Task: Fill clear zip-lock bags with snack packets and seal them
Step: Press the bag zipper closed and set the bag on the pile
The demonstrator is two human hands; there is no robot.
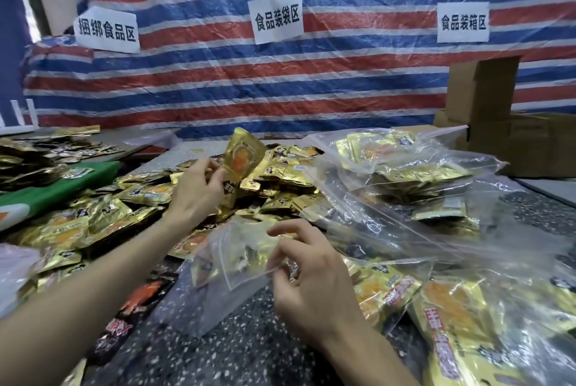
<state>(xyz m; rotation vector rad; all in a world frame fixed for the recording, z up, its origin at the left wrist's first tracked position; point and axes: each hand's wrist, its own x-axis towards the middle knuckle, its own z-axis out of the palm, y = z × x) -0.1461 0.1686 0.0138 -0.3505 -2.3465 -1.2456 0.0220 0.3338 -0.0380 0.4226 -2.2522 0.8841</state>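
My left hand (196, 189) holds a gold snack packet (243, 156) upright above the heap of loose gold packets (274, 179). My right hand (308, 276) pinches the rim of a clear zip-lock bag (227, 270) that lies on the speckled table and has a few gold packets inside. The held packet is above and behind the bag's mouth, apart from it.
Filled clear bags (405, 167) pile up at the right, and more lie at the front right (467, 317). Cardboard boxes (498, 123) stand at the back right. A green tray (56, 189) and darker packets (40, 155) sit at the left. A striped tarp with paper signs hangs behind.
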